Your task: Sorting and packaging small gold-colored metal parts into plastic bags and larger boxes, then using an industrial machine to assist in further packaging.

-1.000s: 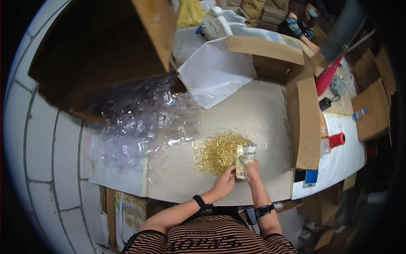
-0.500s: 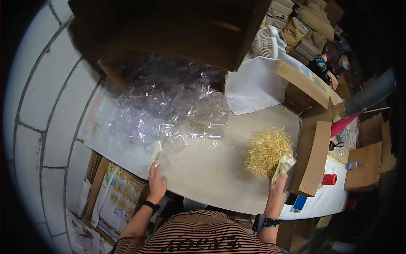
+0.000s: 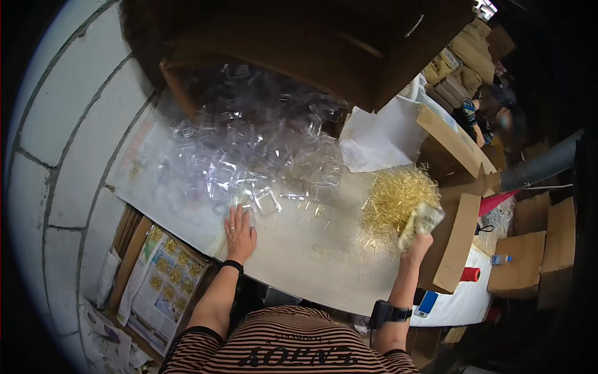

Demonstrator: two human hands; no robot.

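A loose heap of thin gold-coloured pins (image 3: 398, 196) lies on the right of the worktable (image 3: 299, 262). My right hand (image 3: 418, 245) is closed round a small clear plastic box (image 3: 426, 219), tilted against the near right side of the heap. Gold pieces seem to show through its wall, though blur hides how many. Further left, my left hand (image 3: 240, 235) lies with fingers stretched out, nothing gripped in it. Its fingertips are at the near edge of a big pile of empty clear plastic boxes (image 3: 233, 165).
A large brown carton (image 3: 299, 43) overhangs the pile at the back. Cardboard walls (image 3: 458, 243) border the table on the right, with a red cylinder (image 3: 471, 274) and a blue device (image 3: 427, 303) beyond. Lower left holds a tray (image 3: 163, 280) of small gold bunches. Another person (image 3: 479, 121) is far right.
My left hand has moved forward to the clear boxes, its fingers straighter. The right hand, still holding its box, has shifted slightly forward and right along the heap. The head view has turned.
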